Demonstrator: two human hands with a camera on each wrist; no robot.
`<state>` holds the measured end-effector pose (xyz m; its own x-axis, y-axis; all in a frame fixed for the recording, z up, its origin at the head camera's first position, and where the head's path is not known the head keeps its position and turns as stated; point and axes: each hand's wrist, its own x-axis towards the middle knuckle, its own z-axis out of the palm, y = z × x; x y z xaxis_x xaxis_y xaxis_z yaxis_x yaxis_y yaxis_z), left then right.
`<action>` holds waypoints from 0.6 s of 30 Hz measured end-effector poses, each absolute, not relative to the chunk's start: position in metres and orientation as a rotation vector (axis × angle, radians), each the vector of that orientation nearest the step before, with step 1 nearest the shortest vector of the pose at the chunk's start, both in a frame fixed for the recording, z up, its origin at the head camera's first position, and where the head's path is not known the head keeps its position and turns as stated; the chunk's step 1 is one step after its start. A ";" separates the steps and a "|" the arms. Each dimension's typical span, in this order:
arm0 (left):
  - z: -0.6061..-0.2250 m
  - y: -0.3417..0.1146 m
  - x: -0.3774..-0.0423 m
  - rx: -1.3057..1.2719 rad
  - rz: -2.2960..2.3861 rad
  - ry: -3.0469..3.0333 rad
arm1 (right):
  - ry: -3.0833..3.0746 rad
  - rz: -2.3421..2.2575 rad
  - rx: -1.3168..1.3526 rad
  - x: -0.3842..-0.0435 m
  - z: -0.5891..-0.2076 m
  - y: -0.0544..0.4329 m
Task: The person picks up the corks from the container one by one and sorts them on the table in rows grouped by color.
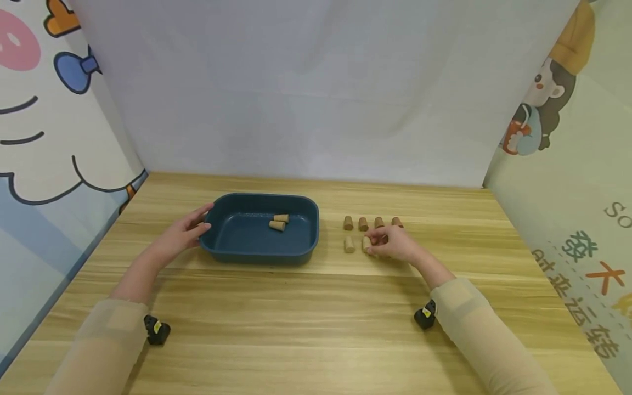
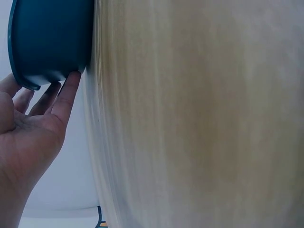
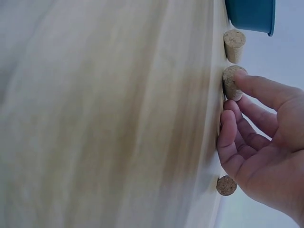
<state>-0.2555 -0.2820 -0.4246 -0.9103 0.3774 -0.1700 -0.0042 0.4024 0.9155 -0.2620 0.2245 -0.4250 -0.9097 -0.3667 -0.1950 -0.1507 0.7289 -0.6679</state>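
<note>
My right hand [image 1: 393, 243] pinches a light cork stopper [image 1: 366, 244] between thumb and fingers, low at the tabletop. In the right wrist view the thumb lies on the stopper's [image 3: 233, 83] upper end, with the other fingers curled below. Just left of it lies another light cork stopper [image 1: 349, 244]. Behind them runs a row of several darker cork stoppers [image 1: 363, 224]. My left hand [image 1: 181, 235] rests against the left end of a dark blue basin [image 1: 259, 259], fingers extended along its outer wall in the left wrist view. Two cork stoppers [image 1: 277, 225] lie inside the basin.
The wooden table [image 1: 276, 329] ends at a white cloth backdrop [image 1: 296, 99]. Printed panels stand at both sides, with a cartoon figure [image 1: 553, 88] on the right one. A small black device [image 1: 157, 331] sits at the left cuff, a similar one [image 1: 425, 315] at the right.
</note>
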 end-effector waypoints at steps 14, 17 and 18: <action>-0.427 -0.281 -0.256 0.329 1.526 2.321 | 2.591 -1.011 -0.414 -0.264 -0.426 0.225; -0.427 -0.281 -0.256 0.334 1.522 2.325 | 2.582 -1.026 -0.413 -0.264 -0.426 0.225; -0.427 -0.280 -0.256 0.334 1.522 2.326 | 2.580 -1.029 -0.418 -0.264 -0.427 0.226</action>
<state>-0.2558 -0.2804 -0.4269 -0.9145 0.3747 -0.1524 0.0103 0.3983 0.9172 -0.2638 0.2258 -0.4266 -0.9020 -0.3857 -0.1939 -0.1463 0.6957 -0.7033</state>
